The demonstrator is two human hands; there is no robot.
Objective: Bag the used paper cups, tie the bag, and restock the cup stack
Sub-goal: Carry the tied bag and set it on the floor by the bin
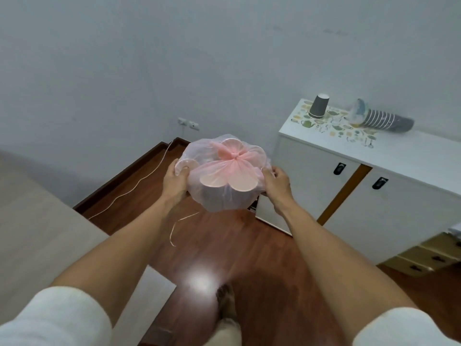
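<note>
A thin pink plastic bag (224,198) full of used paper cups hangs in the air in front of me, knotted at its top centre. Round cup rims show through the film. My left hand (175,182) grips the bag's left side and my right hand (278,182) grips its right side. On the white cabinet (411,151) at the right, one grey paper cup (318,106) stands upside down. Beside it a stack of grey cups (381,119) lies on its side in a clear sleeve.
The cabinet has two doors with black latches (339,168). A thin white cable (139,182) runs over the dark wood floor from a wall socket (188,124). A beige bed or sofa edge (37,221) fills the left. Cardboard boxes (429,255) sit at the right.
</note>
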